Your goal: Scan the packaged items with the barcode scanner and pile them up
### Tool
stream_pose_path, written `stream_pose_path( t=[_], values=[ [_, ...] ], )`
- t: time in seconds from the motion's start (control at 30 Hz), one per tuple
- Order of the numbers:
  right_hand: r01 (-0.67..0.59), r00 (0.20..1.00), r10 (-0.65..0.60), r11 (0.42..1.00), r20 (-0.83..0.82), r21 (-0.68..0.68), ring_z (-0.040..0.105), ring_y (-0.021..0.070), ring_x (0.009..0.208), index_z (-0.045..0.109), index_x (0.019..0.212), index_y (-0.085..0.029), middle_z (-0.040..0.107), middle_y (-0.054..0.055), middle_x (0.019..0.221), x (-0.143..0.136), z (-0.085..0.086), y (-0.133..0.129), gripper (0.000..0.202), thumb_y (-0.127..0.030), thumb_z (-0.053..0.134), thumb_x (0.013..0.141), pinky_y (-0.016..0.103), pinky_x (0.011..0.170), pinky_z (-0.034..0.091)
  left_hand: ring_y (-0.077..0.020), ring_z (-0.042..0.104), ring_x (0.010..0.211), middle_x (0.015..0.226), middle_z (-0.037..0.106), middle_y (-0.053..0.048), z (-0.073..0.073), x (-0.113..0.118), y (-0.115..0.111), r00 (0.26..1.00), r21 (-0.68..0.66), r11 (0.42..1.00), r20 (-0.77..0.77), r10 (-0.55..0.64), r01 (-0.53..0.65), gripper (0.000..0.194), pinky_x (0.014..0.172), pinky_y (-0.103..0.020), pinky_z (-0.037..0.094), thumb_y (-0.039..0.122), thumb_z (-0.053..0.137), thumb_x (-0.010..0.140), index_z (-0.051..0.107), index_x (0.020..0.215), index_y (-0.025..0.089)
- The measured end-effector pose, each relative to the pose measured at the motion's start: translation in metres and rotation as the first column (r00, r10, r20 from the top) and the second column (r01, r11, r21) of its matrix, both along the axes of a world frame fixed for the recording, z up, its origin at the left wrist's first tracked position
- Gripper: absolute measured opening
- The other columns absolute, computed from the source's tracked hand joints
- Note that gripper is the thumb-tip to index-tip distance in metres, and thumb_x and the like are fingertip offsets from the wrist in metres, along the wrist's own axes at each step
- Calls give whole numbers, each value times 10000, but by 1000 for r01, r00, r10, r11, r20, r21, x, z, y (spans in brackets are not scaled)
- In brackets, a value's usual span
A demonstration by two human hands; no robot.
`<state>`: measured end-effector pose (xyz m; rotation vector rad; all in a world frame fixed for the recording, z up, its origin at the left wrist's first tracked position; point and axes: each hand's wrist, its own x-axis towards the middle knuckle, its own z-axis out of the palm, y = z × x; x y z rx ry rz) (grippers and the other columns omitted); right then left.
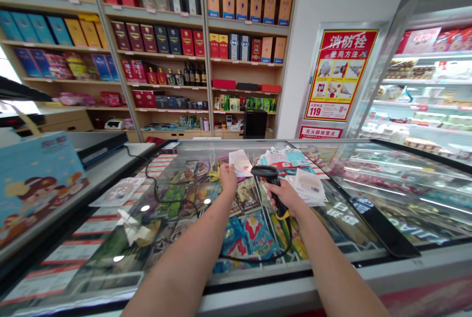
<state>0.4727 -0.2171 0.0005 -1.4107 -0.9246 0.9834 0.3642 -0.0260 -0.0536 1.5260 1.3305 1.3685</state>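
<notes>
My right hand point(282, 194) is wrapped round the handle of a black barcode scanner point(266, 173), its head turned to the left. In my left hand point(228, 177) is a small white packet point(240, 161), pinched at its left side and held up in front of the scanner, with light on its lower right corner. Beside my right hand lie a few white packets point(309, 185) on the freezer's glass lid. Behind them is a pile of blue and white pouches point(283, 158). A black cable point(260, 260) loops from the scanner's handle across the glass to the left.
Beneath the glass of the chest freezer point(221, 291) are several colourful ice cream packs. A flat clear package point(118, 191) lies on the left. A blue box with cartoon figures point(40, 179) stands at the left edge. Shelves of boxed bottles point(158, 42) line the back wall.
</notes>
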Motion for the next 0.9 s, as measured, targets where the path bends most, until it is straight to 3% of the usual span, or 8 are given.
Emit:
stream_pose_path(
  t=[0.33,0.5,0.67,0.9],
  values=[
    [1,999,-1,1000,-45,-4,441,73,349,477,683,-190,510,-60,497,-9,5,0,278,-377,682,665,208,334,387,-145,561,705,711,553,3,8,-1,-7,1000,-25,1000,12,7,-7,110,684,-269,449,269,448,834,491,778,185],
    [-75,995,75,997,-66,16,452,77,354,488,711,-191,519,-62,499,-27,4,11,291,-390,694,657,205,334,394,-143,560,637,671,561,3,23,-16,-6,999,-16,999,16,-50,50,110,633,-264,440,261,443,842,501,791,182],
    [-166,985,165,986,-45,-9,430,73,332,462,639,-189,480,-66,433,-65,8,30,317,-425,671,673,205,328,391,-141,554,618,663,565,-1,42,-78,4,1000,42,999,-31,-1,2,95,601,-251,426,250,472,823,491,759,183],
    [-383,923,384,923,-37,27,445,71,341,472,700,-189,518,-67,479,-148,13,62,303,-402,682,651,195,326,388,-154,550,589,613,547,12,41,-217,20,976,49,986,-142,165,-160,98,580,-255,411,265,478,791,511,747,184]
  ],
)
